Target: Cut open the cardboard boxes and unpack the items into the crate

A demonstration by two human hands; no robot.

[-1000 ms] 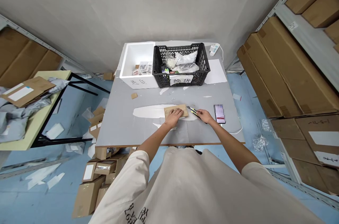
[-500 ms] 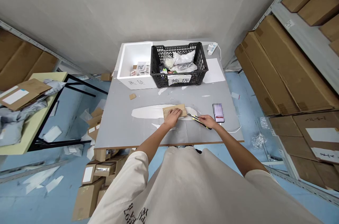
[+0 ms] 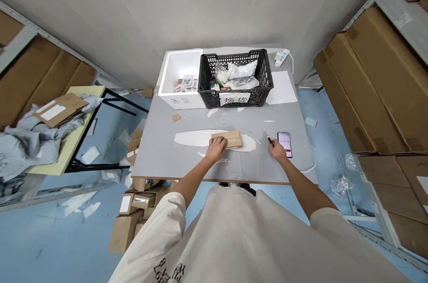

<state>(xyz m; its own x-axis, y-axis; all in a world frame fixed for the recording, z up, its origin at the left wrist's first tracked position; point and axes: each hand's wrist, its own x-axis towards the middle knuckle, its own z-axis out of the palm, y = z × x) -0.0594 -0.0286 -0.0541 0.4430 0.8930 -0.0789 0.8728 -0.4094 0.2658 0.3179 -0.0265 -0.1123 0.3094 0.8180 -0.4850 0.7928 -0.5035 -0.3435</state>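
A small flat cardboard box (image 3: 233, 139) lies on the grey table (image 3: 157, 158), partly over a long white patch where the surface is worn. My left hand (image 3: 216, 148) is closed on the left end of this box, its fingers curled over the top. Away to the right, my right hand (image 3: 277, 149) grips a black and yellow utility knife (image 3: 270, 140), blade pointing up and left, apart from the box. Just beside that hand lies a phone (image 3: 285, 144) with its screen lit.
At the back of the table stand a white foam box (image 3: 182, 101) and a black plastic crate (image 3: 236, 99) holding wrapped goods. A power strip (image 3: 281, 57) sits in the far right corner. Cartons (image 3: 125, 229) are piled at the left; a shelf with large cartons (image 3: 374, 78) rises at the right.
My right hand has moved the utility knife right, away from the box to beside the phone. My left hand has shifted from lying on top of the box to its left end.
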